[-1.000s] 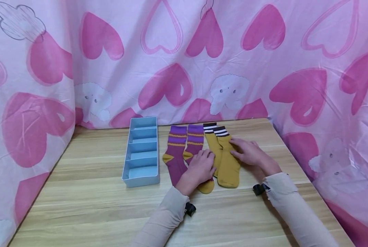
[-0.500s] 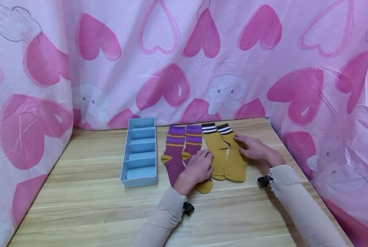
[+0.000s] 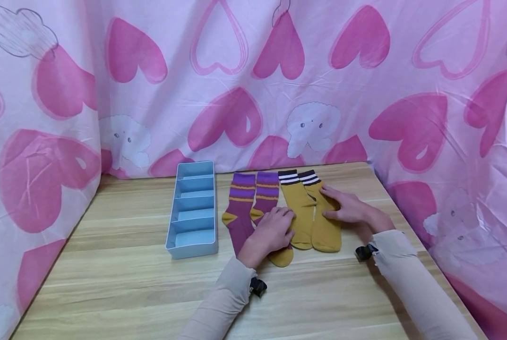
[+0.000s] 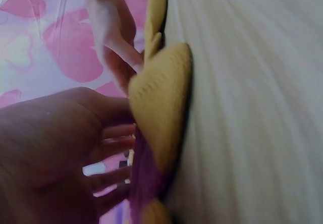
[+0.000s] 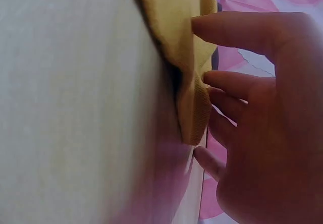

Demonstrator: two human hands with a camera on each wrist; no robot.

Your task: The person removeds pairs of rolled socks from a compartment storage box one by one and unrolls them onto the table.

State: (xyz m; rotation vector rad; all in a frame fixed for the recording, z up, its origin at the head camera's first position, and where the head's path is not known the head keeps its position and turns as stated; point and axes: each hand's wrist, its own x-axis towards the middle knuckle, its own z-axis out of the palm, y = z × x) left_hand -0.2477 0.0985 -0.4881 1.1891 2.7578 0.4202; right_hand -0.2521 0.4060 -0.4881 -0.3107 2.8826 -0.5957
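Two maroon socks with purple striped cuffs lie flat side by side in the head view, a left one (image 3: 239, 215) and a right one (image 3: 267, 189). My left hand (image 3: 272, 230) rests across the right one, fingertips at the edge of a mustard sock (image 3: 300, 208). In the left wrist view its fingers are extended beside the sock's gold toe (image 4: 161, 103). Beside that mustard sock lies its match (image 3: 326, 231), cuff black and white. My right hand (image 3: 348, 206) touches its right side, thumb and fingers spread; the right wrist view shows fingertips on the mustard fabric (image 5: 174, 22).
Left of the socks stands a light blue organizer box (image 3: 192, 252) with several compartments in a row. Everything lies on a wood-grain table (image 3: 121, 264). A pink heart-print curtain (image 3: 164, 108) hangs along the table's back and sides.
The right mustard sock has shifted rightward along with my right hand, and the two mustard socks now lie side by side with less overlap. My left hand has stayed on the maroon sock.
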